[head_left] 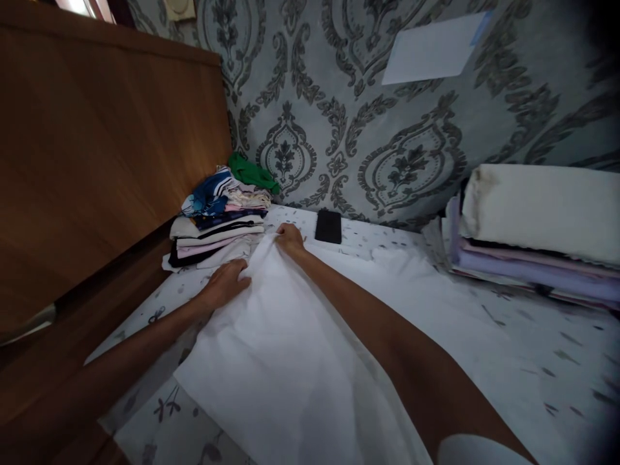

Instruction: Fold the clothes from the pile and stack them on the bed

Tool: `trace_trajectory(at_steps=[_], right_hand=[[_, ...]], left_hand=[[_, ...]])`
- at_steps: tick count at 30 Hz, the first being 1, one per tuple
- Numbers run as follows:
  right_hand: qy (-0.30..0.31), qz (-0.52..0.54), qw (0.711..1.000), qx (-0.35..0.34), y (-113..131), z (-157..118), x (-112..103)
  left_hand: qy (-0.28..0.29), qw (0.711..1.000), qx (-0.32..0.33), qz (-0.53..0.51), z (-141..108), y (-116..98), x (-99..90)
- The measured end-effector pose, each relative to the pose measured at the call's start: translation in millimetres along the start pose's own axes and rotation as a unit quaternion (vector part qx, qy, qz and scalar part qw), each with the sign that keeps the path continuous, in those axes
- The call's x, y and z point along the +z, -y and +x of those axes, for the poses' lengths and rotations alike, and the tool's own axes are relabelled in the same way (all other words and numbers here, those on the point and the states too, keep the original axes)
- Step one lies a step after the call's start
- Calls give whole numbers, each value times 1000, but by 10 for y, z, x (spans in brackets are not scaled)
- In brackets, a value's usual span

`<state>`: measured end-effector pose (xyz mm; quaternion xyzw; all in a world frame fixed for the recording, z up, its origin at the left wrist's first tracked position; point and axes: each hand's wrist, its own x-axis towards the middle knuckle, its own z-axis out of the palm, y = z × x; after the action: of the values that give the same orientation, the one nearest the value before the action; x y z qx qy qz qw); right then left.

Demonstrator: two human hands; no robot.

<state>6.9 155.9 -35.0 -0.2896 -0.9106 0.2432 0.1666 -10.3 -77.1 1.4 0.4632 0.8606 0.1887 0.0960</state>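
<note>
1. Cloth (pixel 290 349) — white, on the sheet (pixel 576 342). Its long axis runs from a narrow, gathered far end between the hands back toward the person's body, widening and slanting slightly right.
2. Right hand (pixel 290 240): fingers closed on the cloth's far tip, toward the sheet's far edge, where the wall (pixel 334 142) rises. Of the two, this hand reaches farther from the body.
3. Left hand (pixel 223 284): at the cloth's left margin, nearer the body, thumb and fingers slightly parted. Whether it grips the fabric cannot be told.
4. Left pile (pixel 217 242): folded clothes toward the sheet's far left corner, just beyond the left hand.
5. Phone (pixel 328 227): dark, flat, near the far edge, just right of the right hand.
6. Right pile (pixel 537 216): folded fabrics toward the far right, well apart from both hands.
</note>
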Motion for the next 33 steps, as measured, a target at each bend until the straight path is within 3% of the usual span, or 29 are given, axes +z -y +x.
trace_trajectory(at_steps=[5,7,12,17,21,25,33], right_hand=[[-60,47,997,-25,-21,-110,47],[-53,51,997,-27,1,-129,53],[-42,33,997,-53,124,-362,-14],[44,-15,991,-123,239,-1144,-106],[83,-10,973,-216,358,-1845,-86],[112,43,948,-293,562,-2336,-18],[203,68,905,-368,1012,-2946,-39]], left_hand=[[-15,997,-13,-81,-60,42,-45],[17,988,-70,-139,-54,67,-62],[102,933,-201,-281,-126,155,-157],[182,894,-242,-331,-419,222,-297],[266,858,-229,-374,-653,188,-373],[331,829,-206,-400,-823,205,-423],[407,841,-194,-298,-1058,424,-589]])
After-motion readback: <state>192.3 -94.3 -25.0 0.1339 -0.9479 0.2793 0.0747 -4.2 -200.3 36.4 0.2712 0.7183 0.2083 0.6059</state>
